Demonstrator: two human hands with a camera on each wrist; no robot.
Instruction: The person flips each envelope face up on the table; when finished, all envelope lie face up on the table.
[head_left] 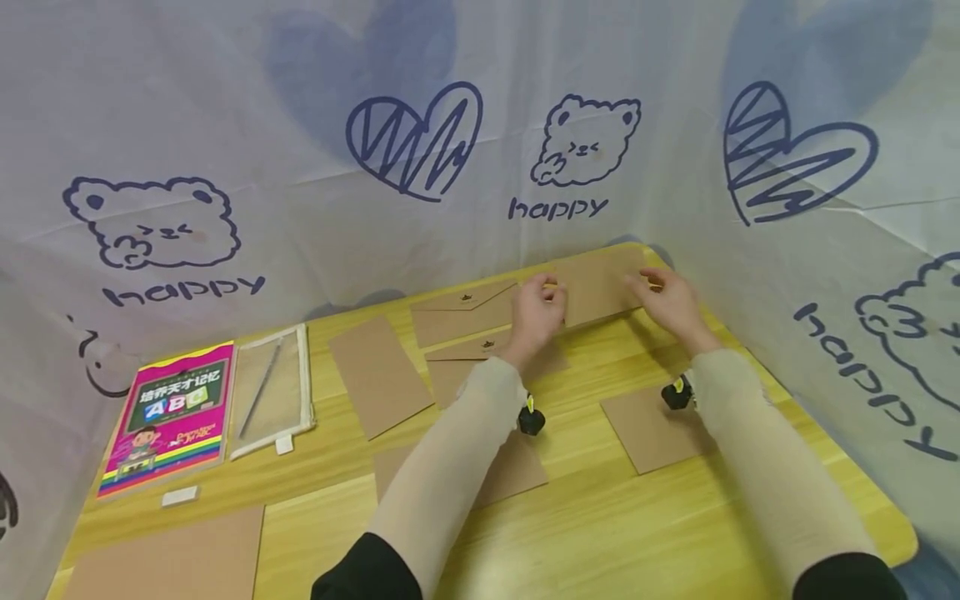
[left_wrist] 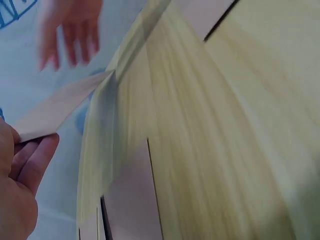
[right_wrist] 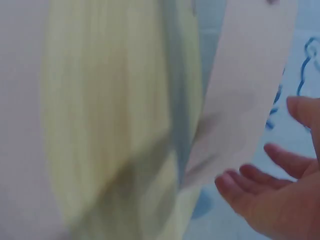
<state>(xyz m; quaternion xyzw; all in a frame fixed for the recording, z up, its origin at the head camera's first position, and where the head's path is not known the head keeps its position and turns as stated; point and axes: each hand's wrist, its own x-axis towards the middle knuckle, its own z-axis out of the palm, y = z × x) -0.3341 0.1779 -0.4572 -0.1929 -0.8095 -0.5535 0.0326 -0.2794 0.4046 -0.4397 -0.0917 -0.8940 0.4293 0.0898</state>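
My left hand (head_left: 538, 312) pinches the left end of a brown kraft-paper envelope (head_left: 596, 287) at the far right corner of the table. In the left wrist view the envelope (left_wrist: 65, 107) slants up from the thumb and fingers, its face plain. My right hand (head_left: 667, 302) is at the envelope's right end, its fingers spread and loosely bent. In the right wrist view those fingertips lie beside the envelope (right_wrist: 240, 90); contact is hard to tell. Left of the left hand lie two brown envelopes, one behind (head_left: 450, 327) and one in front (head_left: 450, 377), each with a flap and a small dark emblem.
More brown paper pieces lie about: left of the envelopes (head_left: 381, 375), under the left forearm (head_left: 517, 475), beneath the right wrist (head_left: 645, 433) and front left (head_left: 165, 558). At the left are a pink booklet (head_left: 168, 421), a mesh pouch (head_left: 292, 375) and a white eraser (head_left: 180, 497). Printed cloth (head_left: 315, 225) surrounds the table.
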